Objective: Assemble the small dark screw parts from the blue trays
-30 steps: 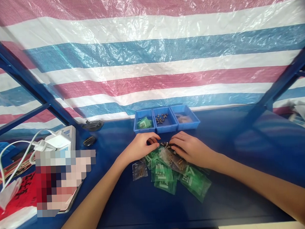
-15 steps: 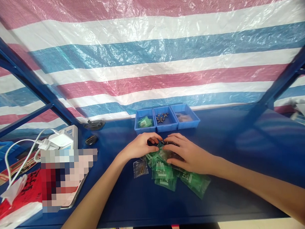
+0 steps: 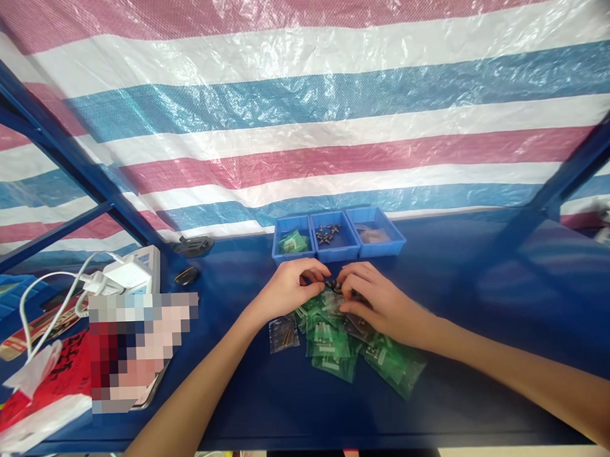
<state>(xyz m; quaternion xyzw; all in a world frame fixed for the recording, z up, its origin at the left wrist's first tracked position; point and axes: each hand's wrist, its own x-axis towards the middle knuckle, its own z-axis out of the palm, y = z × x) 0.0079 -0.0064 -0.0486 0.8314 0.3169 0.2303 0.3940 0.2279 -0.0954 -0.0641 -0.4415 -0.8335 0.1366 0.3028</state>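
The left hand [image 3: 290, 287] and right hand [image 3: 382, 304] curl inward, their grip unclear, and a careless sweep could scatter the dark pieces [image 3: 332, 285] between them among green packets [image 3: 340, 368] beneath.

R hand [image 3: 380, 307] nr grn bags [image 3: 333, 335]

head camera | above desk [image 3: 486, 269], facing forward-down | hands [image 3: 291, 285] near, striped sheet [image 3: 330, 94] beyond

right fingers [image 3: 362, 312] drawn back, more curled, farther from left fingers [image 3: 310, 293]
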